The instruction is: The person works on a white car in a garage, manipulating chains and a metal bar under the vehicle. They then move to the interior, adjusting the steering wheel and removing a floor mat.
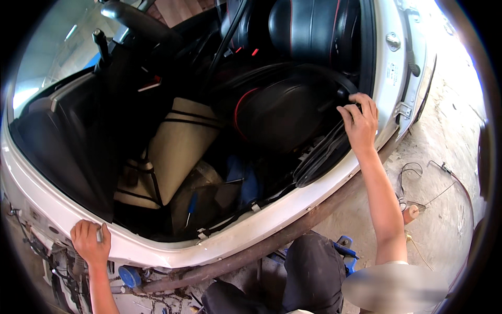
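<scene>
My left hand (91, 242) rests at the front lower corner of a white car door frame (183, 256), fingers bent over its edge and thumb apart. At the rear of the opening, my right hand (362, 121) is raised beside the black seat, over the frame's inner edge. Its fingers are loosely curled and apart, with nothing visible between them. Just below it, a bundle of black rubber strip (321, 162) lies along the inner sill. Inside, a bent beige sheet with black bands (180, 146) leans in the footwell, near a blue-handled screwdriver (192, 201).
A steering wheel (138, 23) and black seats with red piping (314, 31) fill the cabin. A brown bar (225, 272) runs below the sill, near my knees (314, 277). Thin cables (410, 175) and an orange-brown cylinder (410, 213) lie on the concrete floor at right.
</scene>
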`<state>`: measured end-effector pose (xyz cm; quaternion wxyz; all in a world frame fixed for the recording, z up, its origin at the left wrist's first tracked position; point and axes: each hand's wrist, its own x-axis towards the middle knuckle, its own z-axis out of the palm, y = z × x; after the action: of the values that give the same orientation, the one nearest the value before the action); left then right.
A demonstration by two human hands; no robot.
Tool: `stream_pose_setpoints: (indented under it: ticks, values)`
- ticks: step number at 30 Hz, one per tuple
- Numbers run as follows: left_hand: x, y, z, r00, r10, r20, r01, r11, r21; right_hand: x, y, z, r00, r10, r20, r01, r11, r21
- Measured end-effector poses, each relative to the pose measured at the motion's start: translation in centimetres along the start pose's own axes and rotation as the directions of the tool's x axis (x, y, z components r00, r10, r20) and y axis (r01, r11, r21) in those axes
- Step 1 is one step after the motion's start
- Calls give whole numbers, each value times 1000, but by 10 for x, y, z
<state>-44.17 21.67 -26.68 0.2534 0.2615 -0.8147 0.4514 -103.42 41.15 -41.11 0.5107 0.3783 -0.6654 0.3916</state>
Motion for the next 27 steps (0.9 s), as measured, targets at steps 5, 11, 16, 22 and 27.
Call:
stream_pose_setpoints:
  ticks: [5,11,16,22,27]
  values:
    - [3,5,-1,999,10,-45,-10,1000,-2,-3,5,-3,712,400,577,-646,695,315]
    - [6,7,1,1000,9,-27,-9,1000,7,-31,-56,-31,828,265,494,-377,916,140]
    - [5,9,3,1000,-16,-3,16,1000,23,-40,-80,-1,702,544,460,-704,434,561]
    - [10,13,1,999,-33,25,31,998,63,41,-58,53,720,581,380,-626,308,716]
    - [7,13,4,998,-41,49,37,997,70,83,19,109,794,505,339,-492,861,-132]
